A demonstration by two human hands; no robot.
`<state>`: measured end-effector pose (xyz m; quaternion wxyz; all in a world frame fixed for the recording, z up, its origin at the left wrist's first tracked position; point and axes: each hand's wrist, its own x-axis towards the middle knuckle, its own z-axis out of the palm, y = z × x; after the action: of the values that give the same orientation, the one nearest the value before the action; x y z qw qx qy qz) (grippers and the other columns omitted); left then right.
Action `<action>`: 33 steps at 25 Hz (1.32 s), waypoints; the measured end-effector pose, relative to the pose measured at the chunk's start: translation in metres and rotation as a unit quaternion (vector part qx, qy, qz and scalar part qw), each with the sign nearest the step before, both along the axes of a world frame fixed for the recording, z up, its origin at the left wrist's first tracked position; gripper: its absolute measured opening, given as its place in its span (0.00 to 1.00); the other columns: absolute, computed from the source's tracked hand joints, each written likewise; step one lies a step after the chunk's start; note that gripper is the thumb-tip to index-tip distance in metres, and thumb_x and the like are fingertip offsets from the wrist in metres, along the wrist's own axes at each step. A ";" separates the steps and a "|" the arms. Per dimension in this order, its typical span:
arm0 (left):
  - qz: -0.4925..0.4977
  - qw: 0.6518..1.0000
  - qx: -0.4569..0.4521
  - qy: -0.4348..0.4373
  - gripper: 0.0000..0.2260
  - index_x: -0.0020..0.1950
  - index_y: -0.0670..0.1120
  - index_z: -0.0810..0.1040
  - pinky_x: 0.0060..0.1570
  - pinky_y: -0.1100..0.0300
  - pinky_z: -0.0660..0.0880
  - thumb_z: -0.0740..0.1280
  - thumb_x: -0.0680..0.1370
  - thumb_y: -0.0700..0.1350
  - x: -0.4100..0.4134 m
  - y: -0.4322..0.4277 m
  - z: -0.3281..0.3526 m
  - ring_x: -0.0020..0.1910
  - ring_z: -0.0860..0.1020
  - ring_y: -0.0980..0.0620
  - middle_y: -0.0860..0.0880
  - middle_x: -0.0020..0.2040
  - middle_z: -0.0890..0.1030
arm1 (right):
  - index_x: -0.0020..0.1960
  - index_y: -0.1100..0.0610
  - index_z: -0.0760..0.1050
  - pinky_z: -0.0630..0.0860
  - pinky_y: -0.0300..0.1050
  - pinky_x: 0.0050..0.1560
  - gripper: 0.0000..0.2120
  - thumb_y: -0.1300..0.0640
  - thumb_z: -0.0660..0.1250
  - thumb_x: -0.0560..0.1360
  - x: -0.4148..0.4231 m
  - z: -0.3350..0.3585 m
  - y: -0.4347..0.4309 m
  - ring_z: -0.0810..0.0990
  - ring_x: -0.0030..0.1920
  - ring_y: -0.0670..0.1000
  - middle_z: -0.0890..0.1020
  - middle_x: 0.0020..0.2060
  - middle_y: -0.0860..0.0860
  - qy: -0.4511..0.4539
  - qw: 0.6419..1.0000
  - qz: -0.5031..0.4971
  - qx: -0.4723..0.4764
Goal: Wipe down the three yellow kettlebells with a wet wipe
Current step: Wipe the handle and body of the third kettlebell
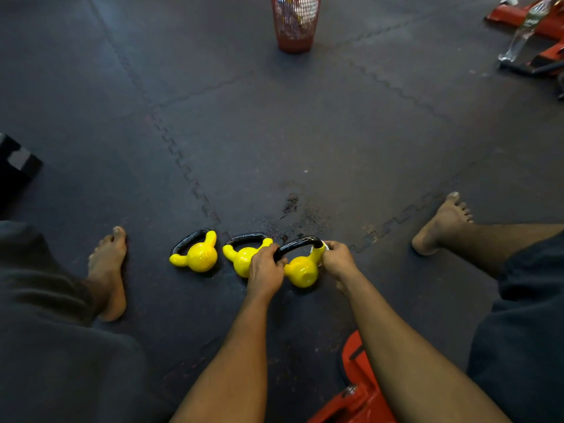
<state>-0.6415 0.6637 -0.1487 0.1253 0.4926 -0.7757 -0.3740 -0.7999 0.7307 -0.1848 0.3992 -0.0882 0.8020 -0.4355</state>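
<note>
The left grip (265,270) is curled tight round the near end of the black handle of the right kettlebell (302,271), knuckles up. The right grip (337,259) is clamped on a white wet wipe (326,247), pinching it against the yellow horn where the far end of that handle joins the body. The bell sits between the two grips, tilted, with its flat base turned toward the person. I cannot tell whether it rests on the floor (305,132) or is raised a little.

Just beside it, partly behind the left grip, lies the middle kettlebell (239,259), and next along is the left kettlebell (200,256). All three make a row on the dark interlocking mats, handles pointing away. None of them shows any writing I can read.

A wet patch (293,206) darkens the mat just beyond the row. The person's bare feet are planted wide on either side. A red metal frame (366,392) sits under the right forearm. Well away stand a red mesh basket (295,22) and a clear bottle (525,29), its label too blurred to read
</note>
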 end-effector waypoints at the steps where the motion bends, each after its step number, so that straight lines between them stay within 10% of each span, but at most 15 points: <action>1: 0.012 1.000 0.009 0.001 0.16 0.61 0.41 0.77 0.54 0.54 0.71 0.69 0.75 0.43 0.001 -0.002 0.000 0.56 0.77 0.40 0.40 0.56 0.81 | 0.49 0.55 0.81 0.80 0.54 0.42 0.13 0.60 0.65 0.66 0.000 0.003 -0.002 0.83 0.42 0.57 0.85 0.40 0.56 -0.008 1.000 0.010 -0.007; 5: 0.050 0.998 0.031 0.004 0.22 0.69 0.41 0.72 0.60 0.56 0.69 0.69 0.76 0.43 0.006 -0.003 -0.003 0.61 0.76 0.41 0.39 0.61 0.79 | 0.56 0.61 0.81 0.79 0.51 0.46 0.16 0.69 0.64 0.71 -0.002 0.012 -0.005 0.80 0.38 0.53 0.84 0.40 0.59 -0.014 0.999 0.027 -0.044; 13: 0.047 0.999 0.024 0.013 0.21 0.68 0.40 0.72 0.61 0.58 0.69 0.69 0.76 0.42 0.002 -0.004 -0.006 0.62 0.75 0.43 0.41 0.63 0.78 | 0.47 0.57 0.82 0.77 0.42 0.45 0.14 0.56 0.79 0.64 0.023 0.011 -0.001 0.81 0.41 0.51 0.84 0.40 0.53 0.167 0.985 -0.039 -0.027; 24: 0.006 1.000 -0.006 -0.005 0.20 0.67 0.41 0.74 0.56 0.58 0.69 0.70 0.75 0.42 0.008 -0.006 -0.007 0.59 0.77 0.43 0.41 0.59 0.80 | 0.55 0.60 0.78 0.77 0.36 0.37 0.12 0.69 0.69 0.73 0.002 0.002 0.011 0.81 0.41 0.46 0.84 0.43 0.51 -0.144 0.969 0.049 -0.194; 33: -0.015 1.000 -0.016 0.006 0.19 0.64 0.42 0.76 0.54 0.58 0.72 0.71 0.74 0.44 0.008 -0.004 -0.003 0.53 0.79 0.45 0.42 0.56 0.82 | 0.49 0.54 0.83 0.70 0.46 0.46 0.14 0.48 0.75 0.67 0.044 -0.003 -0.008 0.79 0.49 0.57 0.84 0.43 0.56 0.224 0.966 -0.124 0.037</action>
<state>-0.6333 0.6596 -0.1518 0.1325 0.4764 -0.7883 -0.3662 -0.7554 0.7232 -0.1877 0.1555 -0.0683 0.8912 -0.4206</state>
